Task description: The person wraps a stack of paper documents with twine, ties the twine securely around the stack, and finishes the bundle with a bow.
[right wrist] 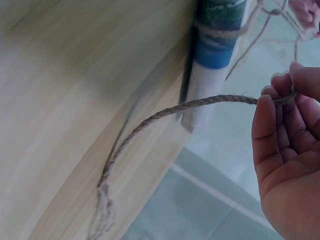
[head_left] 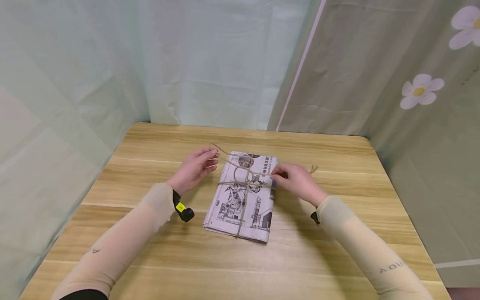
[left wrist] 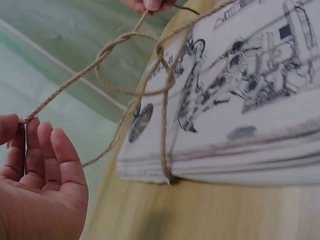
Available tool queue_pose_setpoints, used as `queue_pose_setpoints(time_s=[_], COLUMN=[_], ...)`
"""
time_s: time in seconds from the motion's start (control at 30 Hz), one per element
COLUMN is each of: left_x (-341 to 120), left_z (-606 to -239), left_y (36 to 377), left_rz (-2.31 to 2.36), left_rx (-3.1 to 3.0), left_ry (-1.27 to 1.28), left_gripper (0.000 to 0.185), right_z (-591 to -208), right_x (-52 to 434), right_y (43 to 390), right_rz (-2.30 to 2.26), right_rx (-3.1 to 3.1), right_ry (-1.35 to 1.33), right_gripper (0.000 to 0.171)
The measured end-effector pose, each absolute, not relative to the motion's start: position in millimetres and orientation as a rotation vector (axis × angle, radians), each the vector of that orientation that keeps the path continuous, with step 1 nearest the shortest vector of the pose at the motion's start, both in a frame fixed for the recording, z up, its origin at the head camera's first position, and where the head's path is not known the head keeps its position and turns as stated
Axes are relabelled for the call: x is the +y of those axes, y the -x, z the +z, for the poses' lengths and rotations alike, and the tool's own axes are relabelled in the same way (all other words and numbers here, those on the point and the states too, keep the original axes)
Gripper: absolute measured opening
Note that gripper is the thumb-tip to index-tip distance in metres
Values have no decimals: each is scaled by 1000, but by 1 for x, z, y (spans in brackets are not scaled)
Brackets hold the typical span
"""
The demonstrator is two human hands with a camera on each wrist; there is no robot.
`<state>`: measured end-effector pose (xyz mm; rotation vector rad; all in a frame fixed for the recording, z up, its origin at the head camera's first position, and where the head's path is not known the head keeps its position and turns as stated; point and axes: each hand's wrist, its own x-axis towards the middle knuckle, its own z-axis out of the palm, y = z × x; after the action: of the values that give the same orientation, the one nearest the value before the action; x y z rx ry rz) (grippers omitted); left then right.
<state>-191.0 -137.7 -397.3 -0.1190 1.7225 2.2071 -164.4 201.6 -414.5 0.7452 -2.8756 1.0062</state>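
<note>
A folded stack of newspapers lies on the table, with brown twine wrapped around it lengthwise and crosswise. Above the crossing, the twine forms a loose loop with one strand passed through. My left hand, left of the stack's far end, pinches one strand between thumb and fingertips. Over the stack's right edge, my right hand pinches another strand, and its frayed tail hangs out beyond the fingers. Between both hands the strands are raised off the paper.
The wooden table extends around the stack on every side. Pale green curtains hang behind and to the left, and a grey curtain with white flowers hangs at the right. A black wrist camera sits on the left wrist.
</note>
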Motion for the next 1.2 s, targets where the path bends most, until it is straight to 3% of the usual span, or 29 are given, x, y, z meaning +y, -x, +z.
queue_pose_setpoints(time_s=[0.73, 1.2], left_x=[-198, -222], left_z=[-429, -430], left_y=[179, 171], left_rz=[2117, 2049], left_rx=[1716, 1665], left_ry=[369, 373], left_gripper=[40, 38], right_z=[-430, -437], right_x=[258, 270], right_y=[150, 148], right_rz=[654, 587], right_rx=[-2960, -2958], right_ry=[-708, -754], right_gripper=[5, 7])
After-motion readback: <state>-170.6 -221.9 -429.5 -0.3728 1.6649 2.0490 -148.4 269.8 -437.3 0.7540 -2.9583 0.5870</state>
